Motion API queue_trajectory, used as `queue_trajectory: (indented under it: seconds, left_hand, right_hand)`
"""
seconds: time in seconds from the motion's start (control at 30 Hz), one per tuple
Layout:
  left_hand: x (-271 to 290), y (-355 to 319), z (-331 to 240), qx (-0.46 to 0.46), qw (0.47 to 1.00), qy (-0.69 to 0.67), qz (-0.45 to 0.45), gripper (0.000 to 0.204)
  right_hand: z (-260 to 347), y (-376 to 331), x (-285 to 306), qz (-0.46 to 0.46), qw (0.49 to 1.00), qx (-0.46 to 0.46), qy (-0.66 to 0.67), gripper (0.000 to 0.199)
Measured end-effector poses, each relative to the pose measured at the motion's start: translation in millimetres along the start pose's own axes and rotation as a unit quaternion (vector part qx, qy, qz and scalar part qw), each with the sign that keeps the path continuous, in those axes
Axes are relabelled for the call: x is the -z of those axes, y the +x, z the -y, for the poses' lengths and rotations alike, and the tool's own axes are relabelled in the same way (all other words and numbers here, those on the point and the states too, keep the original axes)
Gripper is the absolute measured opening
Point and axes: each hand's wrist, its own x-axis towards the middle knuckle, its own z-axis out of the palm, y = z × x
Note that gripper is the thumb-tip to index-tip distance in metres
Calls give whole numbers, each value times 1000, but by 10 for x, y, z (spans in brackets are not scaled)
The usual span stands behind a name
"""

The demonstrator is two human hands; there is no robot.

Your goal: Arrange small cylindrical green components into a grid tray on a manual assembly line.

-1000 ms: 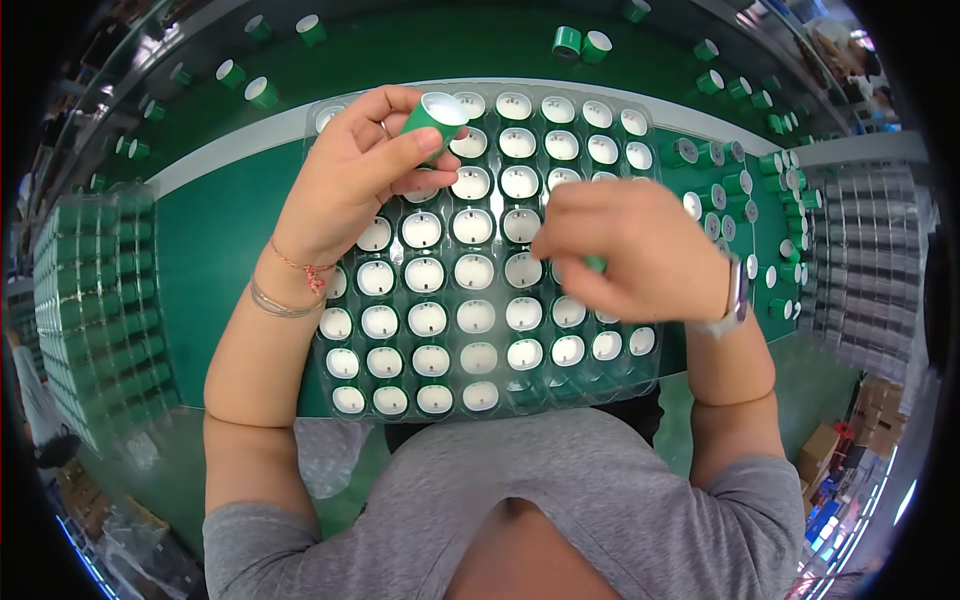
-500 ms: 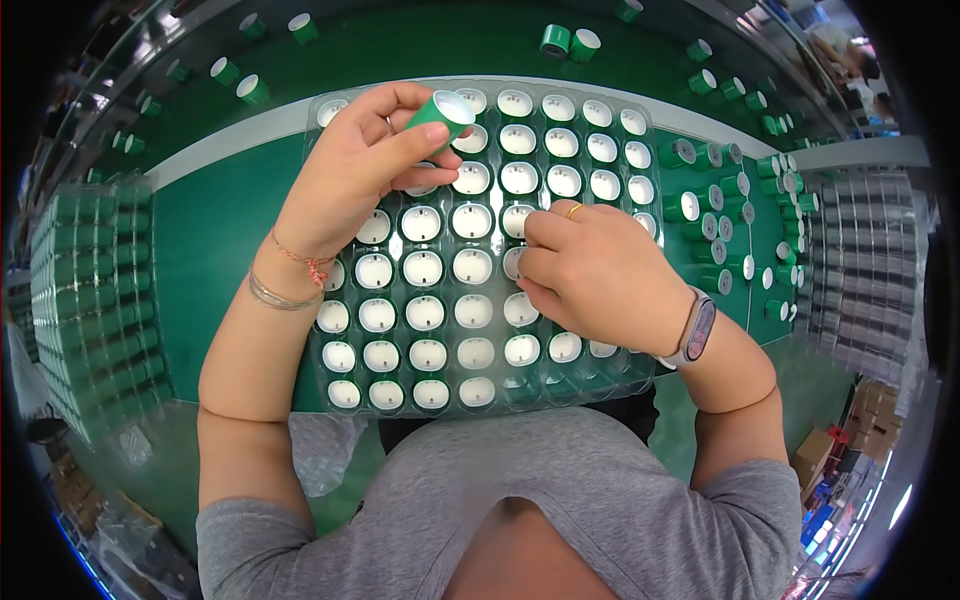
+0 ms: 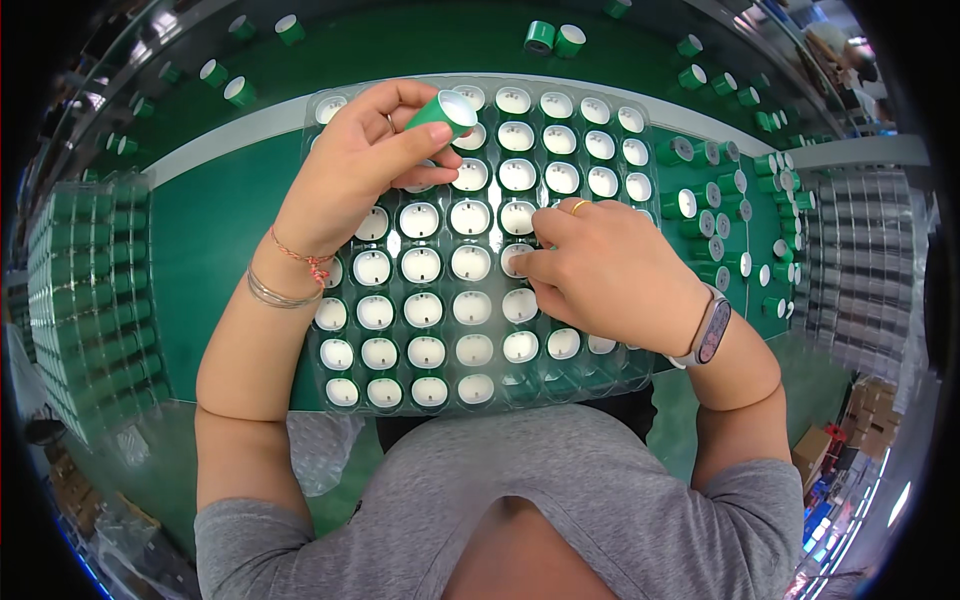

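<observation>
My left hand (image 3: 365, 160) pinches a small green cap (image 3: 443, 110) by its sidewall, lifted above the clear tray (image 3: 640, 370). It looks light, rigid and smooth-walled; I'd keep gripping the sides. My right hand (image 3: 610, 275) presses fingertips on a seated cap (image 3: 517, 260), holding nothing.

The clear plastic tray (image 3: 480, 330) is filled almost wholly with white-topped green caps (image 3: 425, 263), so little room is left between them. Bare green tabletop (image 3: 215, 240) is found left of the tray. On the right, passage is blocked by loose green caps (image 3: 715, 225); stacked trays (image 3: 85, 290) wall the far left.
</observation>
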Motion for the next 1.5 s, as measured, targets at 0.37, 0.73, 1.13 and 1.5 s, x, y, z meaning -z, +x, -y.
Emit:
queue_trajectory:
  seconds: [0.37, 0.73, 1.13, 1.5]
  left_hand:
    - [-50, -26, 51, -48, 995, -44, 71, 45]
    - [-74, -36, 82, -117, 987, 71, 88, 44]
    - [-58, -1, 27, -25, 999, -31, 32, 41]
    - [-47, 30, 43, -10, 998, -34, 51, 51]
  right_hand:
    - [-323, 169, 164, -258, 900, -86, 341, 6]
    - [-486, 397, -187, -218, 870, 45, 439, 17]
    - [-463, 432, -175, -154, 684, -162, 694, 26]
    - [-514, 443, -249, -186, 697, -82, 688, 36]
